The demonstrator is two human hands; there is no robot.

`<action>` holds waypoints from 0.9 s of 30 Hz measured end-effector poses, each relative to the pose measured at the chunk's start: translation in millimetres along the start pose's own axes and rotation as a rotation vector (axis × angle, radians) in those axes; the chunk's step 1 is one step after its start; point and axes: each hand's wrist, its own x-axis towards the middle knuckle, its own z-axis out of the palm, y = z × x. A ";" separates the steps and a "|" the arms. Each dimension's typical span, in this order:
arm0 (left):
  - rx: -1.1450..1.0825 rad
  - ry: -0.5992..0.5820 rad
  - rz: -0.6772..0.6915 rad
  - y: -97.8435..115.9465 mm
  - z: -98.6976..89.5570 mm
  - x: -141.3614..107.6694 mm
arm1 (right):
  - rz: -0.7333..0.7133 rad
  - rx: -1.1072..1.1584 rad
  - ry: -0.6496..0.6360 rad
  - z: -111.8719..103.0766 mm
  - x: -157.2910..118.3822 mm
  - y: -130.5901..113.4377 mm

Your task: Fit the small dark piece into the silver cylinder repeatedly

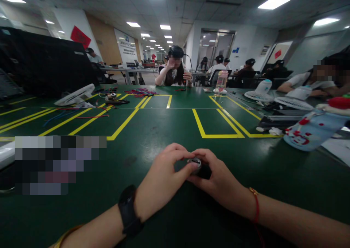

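Observation:
A small round metal part (194,165), grey with dark slots on its top face, is pinched between my two hands just above or on the green table. My left hand (170,170) wears a black watch at the wrist; its thumb presses the near top of the part and its index finger reaches the far side. My right hand (218,177), with a red cord bracelet, curls its thumb and index finger round the part's right side. Fingers hide much of the part, so its exact kind does not show.
The green table (153,131) bears yellow tape lines. At the back left lie a white fan (76,95) and tangled coloured wires (139,91). A light-blue cup (308,129) stands at right, near more fans (262,91). A person (176,69) sits opposite.

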 end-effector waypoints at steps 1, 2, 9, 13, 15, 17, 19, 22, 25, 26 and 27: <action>-0.011 0.018 -0.012 0.7 0.1 1.5 | 0.000 0.003 -0.001 0.2 0.2 -0.1; -0.020 0.035 -0.027 0.3 -0.5 2.3 | 0.004 0.007 -0.007 0.1 0.3 -0.3; -0.043 0.008 -0.031 -1.8 -0.1 5.7 | 0.025 0.037 -0.016 -1.5 1.8 -1.8; -0.054 0.036 -0.058 -5.3 -5.7 4.1 | 0.034 0.070 -0.008 -2.1 1.0 -1.5; -0.050 0.019 -0.096 -13.5 -9.3 0.4 | 0.033 0.077 -0.013 -2.3 0.3 -1.3; -0.006 -0.046 -0.115 -24.2 -9.1 -3.7 | 0.027 0.068 -0.012 -1.8 -0.2 -1.4; 0.087 -0.117 -0.100 -33.6 -4.7 -6.7 | 0.024 0.057 -0.010 -0.4 -0.4 -1.8; 0.199 -0.161 -0.060 -40.3 2.7 -8.3 | 0.009 0.035 0.013 0.6 -0.6 -2.6; 0.146 -0.153 -0.085 -41.0 -1.1 -10.0 | -0.026 -0.025 0.094 -9.0 -4.5 2.1; 0.112 -0.140 -0.103 -41.7 -5.7 -11.6 | -0.032 -0.054 0.128 -16.8 -7.8 6.7; 0.083 -0.123 -0.122 -43.3 -11.6 -13.8 | -0.029 -0.090 0.162 -27.3 -12.5 13.3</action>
